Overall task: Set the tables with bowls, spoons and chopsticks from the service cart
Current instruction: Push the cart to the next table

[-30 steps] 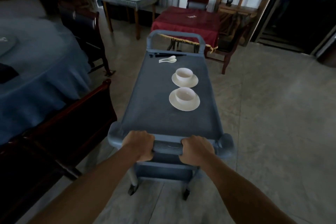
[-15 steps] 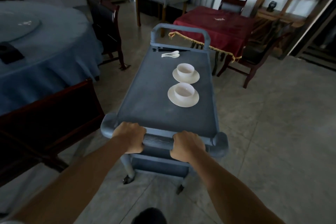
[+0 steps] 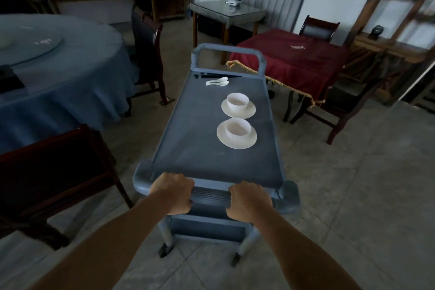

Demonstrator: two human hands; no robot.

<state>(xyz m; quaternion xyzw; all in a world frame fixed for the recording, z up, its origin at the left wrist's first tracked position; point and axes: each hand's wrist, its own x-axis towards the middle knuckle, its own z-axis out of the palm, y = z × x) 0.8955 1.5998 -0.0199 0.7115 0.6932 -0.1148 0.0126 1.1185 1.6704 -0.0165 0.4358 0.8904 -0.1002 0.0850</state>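
Head view. Both hands are on the service cart (image 3: pixel 200 148). The left hand (image 3: pixel 173 193) and the right hand (image 3: pixel 249 202) are each curled round the ribbed handle bar (image 3: pixel 210 193) at the near edge of the deck, a short stretch of bar showing between them.

Load on deck:
- Near bowl (image 3: pixel 237 127), white, upright on a plate (image 3: pixel 235 145), right of centre.
- Far bowl (image 3: pixel 237 101), white, upright on its own plate (image 3: pixel 250 112), just beyond the first and closer to the right edge.
- Two white spoons (image 3: pixel 217 82) lying side by side near the far edge.
- Dark chopsticks (image 3: pixel 211 75) along the far edge, below the far handle; their number cannot be told.

Surroundings: a red-clothed table (image 3: pixel 294 56) stands just beside the cart's far right corner; a round blue-clothed table (image 3: pixel 70 73) lies to the left.

Assessment: the bowls and plates look like glazed crockery, so stiff, smooth, breakable, and moderately light. Each bowl sits loose on its plate; lifting by the plate rim with a thumb steadying the bowl would probably be the safest hold. The spoons are best pinched by their handles. The chopsticks are thin and likely to roll, so they should be gathered as a bundle at mid-length. Any jolt of the cart could slide the crockery toward the right edge.
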